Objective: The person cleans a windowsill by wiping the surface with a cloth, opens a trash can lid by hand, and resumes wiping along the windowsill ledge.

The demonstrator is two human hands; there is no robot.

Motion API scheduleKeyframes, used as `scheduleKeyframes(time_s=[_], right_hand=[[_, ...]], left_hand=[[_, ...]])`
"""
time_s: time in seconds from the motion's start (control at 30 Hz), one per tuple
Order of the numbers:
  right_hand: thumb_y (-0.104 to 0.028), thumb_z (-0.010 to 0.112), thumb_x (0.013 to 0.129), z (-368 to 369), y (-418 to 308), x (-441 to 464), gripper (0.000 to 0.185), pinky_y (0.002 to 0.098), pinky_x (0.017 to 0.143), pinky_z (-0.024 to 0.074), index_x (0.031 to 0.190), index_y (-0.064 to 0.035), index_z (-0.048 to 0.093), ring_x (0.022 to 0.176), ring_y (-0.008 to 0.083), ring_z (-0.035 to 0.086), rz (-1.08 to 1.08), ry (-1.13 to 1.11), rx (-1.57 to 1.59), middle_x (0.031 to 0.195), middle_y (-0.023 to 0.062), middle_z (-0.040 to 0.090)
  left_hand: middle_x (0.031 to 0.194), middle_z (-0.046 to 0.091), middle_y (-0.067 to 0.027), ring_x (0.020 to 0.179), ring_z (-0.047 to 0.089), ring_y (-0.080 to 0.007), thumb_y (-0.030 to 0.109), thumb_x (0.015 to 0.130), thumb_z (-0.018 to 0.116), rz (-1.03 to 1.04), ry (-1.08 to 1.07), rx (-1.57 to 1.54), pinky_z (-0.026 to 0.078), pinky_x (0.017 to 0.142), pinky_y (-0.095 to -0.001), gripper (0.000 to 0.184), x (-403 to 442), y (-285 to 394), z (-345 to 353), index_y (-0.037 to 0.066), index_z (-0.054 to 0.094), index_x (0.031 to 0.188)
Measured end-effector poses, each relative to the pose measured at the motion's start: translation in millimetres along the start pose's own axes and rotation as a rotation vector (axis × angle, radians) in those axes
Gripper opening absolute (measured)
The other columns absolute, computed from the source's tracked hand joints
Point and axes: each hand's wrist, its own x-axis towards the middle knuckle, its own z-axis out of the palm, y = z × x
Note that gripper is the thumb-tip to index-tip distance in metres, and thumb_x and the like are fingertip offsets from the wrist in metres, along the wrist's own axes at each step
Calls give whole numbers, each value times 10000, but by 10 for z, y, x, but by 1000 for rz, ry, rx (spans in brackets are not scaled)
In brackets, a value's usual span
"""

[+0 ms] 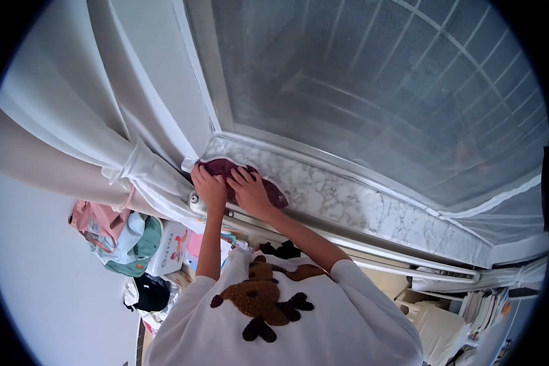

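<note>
Window (372,91): large pane with mesh; stands behind the far edge of the sill (360,201).
Curtain (61,85): white, gathered and knotted; hangs beside the left end of the sill.
Shirt (348,311): white, with a brown animal figure; worn by the person facing the near edge.
Sill: white marble with grey veining; long and narrow, bare surface visible to the right of the cloth (274,190).
Rails (433,264): white; run below the near edge of the sill.
Pink bag (104,219): lower left of the sill, beside pale blue and green fabric items.
Cloth: maroon, crumpled, pale marks at its right end; lies on the left end of the sill, by the near edge.
Right hand (249,190): on the middle of the cloth; fingers spread and slightly bent. Grip on the fabric: cannot tell.
Left hand (210,185): on the left part of the cloth, just beside the right hand; fingers bent over the fabric. Pinch or flat press: cannot tell.
</note>
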Motion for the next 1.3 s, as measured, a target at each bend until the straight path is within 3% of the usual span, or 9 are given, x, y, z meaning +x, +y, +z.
scheduleKeyframes(time_s=[0.43, 0.63, 0.87, 1.03, 1.1, 1.3], right_hand=[[-154, 605, 716, 119, -39, 225, 432, 454, 938, 301, 1134, -69, 537, 1195, 268, 381, -85, 11, 67, 1240, 124, 467], [-183, 599, 747, -133, 54, -300, 452, 453, 927, 309, 1179, -92, 504, 1204, 278, 377, 83, 8, -107, 1264, 131, 438], [-234, 596, 751, -224, 147, -276, 473, 461, 934, 299, 1169, -40, 489, 1195, 276, 375, 187, 46, -76, 1258, 135, 432], [-217, 605, 729, -55, 249, -33, 487, 445, 924, 294, 1168, -40, 492, 1189, 262, 380, 237, 131, -138, 1244, 125, 443], [-207, 600, 736, -33, 301, 75, 476, 456, 928, 287, 1175, -58, 492, 1200, 260, 380, 270, 86, -73, 1253, 106, 448], [-204, 621, 724, -38, 347, 86, 464, 451, 941, 291, 1145, -40, 518, 1208, 273, 370, 199, 93, -91, 1248, 129, 451]], left_hand=[[1197, 442, -252, 1117, 394, -414, 124, 748, 499, 31, 91, 116, 301, 986, -474, 422, 80, -204, 16, -87, 452, 1110], [1248, 424, -227, 1183, 359, -393, 108, 738, 510, 146, -128, -75, 258, 1033, -462, 461, -171, 192, 37, -56, 452, 1166], [1365, 332, -240, 1297, 279, -350, 184, 775, 478, 301, -307, 11, 208, 1083, -420, 578, 39, 354, 294, -107, 375, 1264], [1359, 322, -273, 1302, 265, -365, 241, 794, 433, 286, -245, 153, 200, 1085, -423, 598, 215, 312, 622, -126, 370, 1262], [1362, 319, -273, 1299, 266, -374, 268, 794, 433, 164, -212, 202, 190, 1084, -437, 617, 259, 313, 693, -123, 370, 1266], [1372, 303, -272, 1295, 258, -388, 289, 791, 438, 49, -225, 309, 184, 1080, -442, 629, 272, 379, 602, -118, 380, 1266]])
